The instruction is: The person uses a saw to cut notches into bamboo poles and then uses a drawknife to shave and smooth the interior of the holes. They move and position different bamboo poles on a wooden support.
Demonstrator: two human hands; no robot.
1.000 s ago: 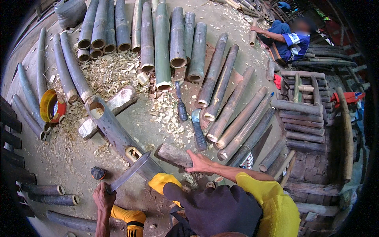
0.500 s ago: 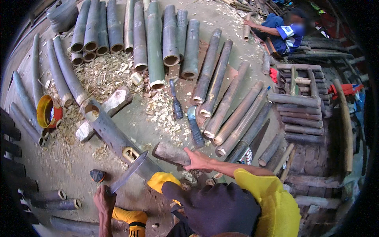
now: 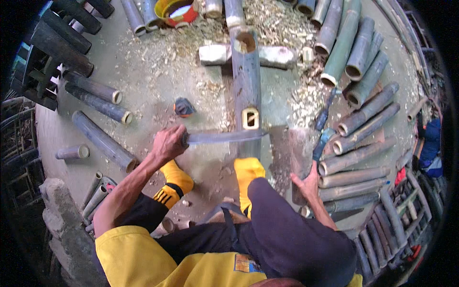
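Head view: bamboo pole (image 3: 245, 86) rested across pale block (image 3: 277, 57); rectangular hole (image 3: 250, 118) already cut, remaining cutting cannot be judged. Knife (image 3: 224, 137) gripped in left hand (image 3: 169, 142), blade over pole. Right hand (image 3: 308, 185) laid on log (image 3: 300, 150), finger closure cannot be told.

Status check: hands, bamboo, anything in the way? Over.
Left hand gripping knife, blade over holed bamboo. Right hand at block. Possible obstacle: socked foot at bamboo's near end.

Diffuse light; slight motion blur; dark, bent edges
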